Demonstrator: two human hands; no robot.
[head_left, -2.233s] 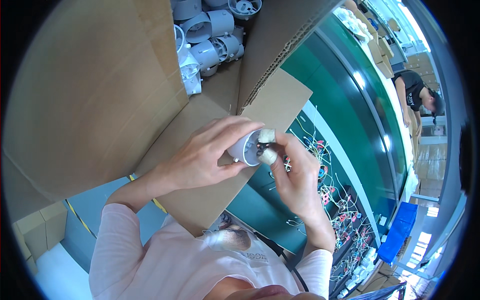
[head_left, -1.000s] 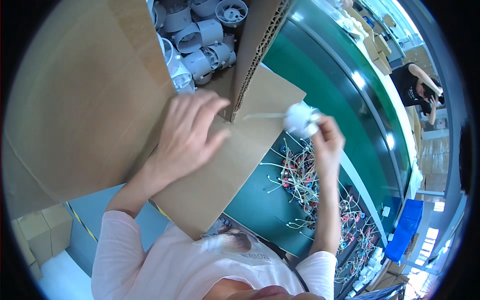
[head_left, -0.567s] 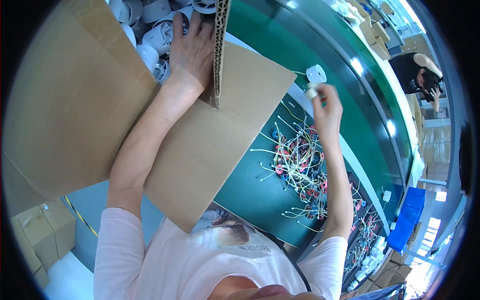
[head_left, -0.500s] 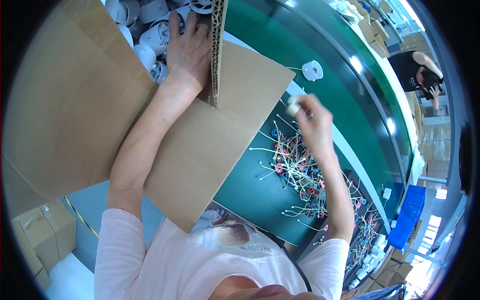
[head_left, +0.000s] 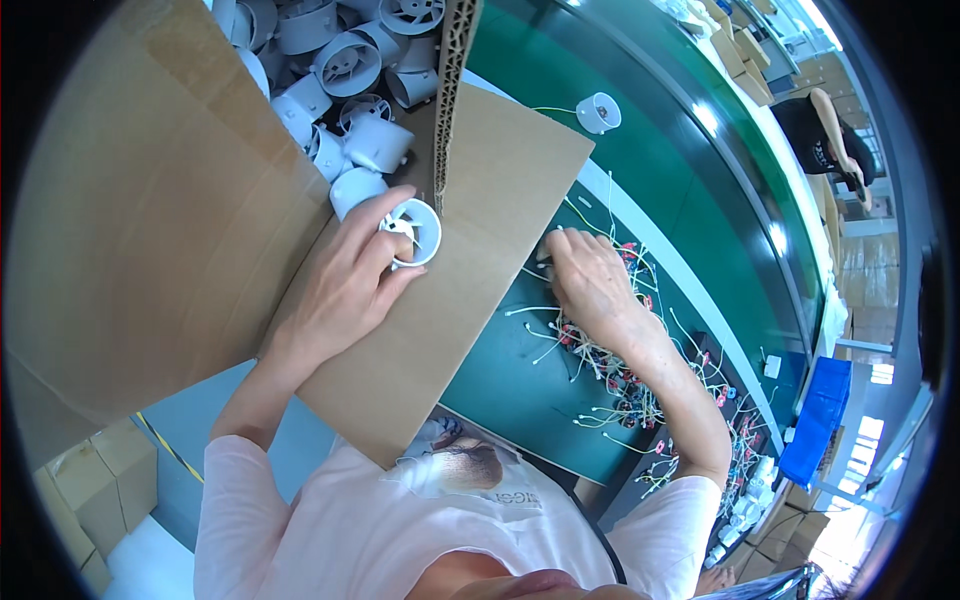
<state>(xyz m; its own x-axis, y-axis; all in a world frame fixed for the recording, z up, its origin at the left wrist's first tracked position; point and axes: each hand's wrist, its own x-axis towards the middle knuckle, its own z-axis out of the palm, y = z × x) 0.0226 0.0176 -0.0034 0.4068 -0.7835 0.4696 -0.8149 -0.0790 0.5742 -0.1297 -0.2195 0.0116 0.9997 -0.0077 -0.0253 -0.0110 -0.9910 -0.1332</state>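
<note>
My left hand point(head_left: 340, 285) is closed round a white plastic cylindrical housing point(head_left: 427, 232), its fingers reaching into the ring. This housing is above the flap of an open cardboard box point(head_left: 150, 220). Inside the box lie several more white housings point(head_left: 378, 143), heaped together. At the far end of a pile of small wired parts point(head_left: 625, 385), my right hand point(head_left: 597, 285) is bent down with curled fingertips pressed together. What those fingertips hold, if anything, is hidden. The parts are red, blue and black, with tangled pale wires and small white plugs.
A box flap point(head_left: 480, 190) overhangs the green work surface point(head_left: 530, 400). Beyond a pale rail, one white housing point(head_left: 598, 113) with a wire rests on a green conveyor belt point(head_left: 690, 190). A blue bin point(head_left: 816, 420) stands at right. Another person point(head_left: 822, 140) is farther off.
My left hand has come out of the box heap toward me with a white housing. My right hand, earlier holding a blurred pale piece near the rail, has moved down and left to the wires.
</note>
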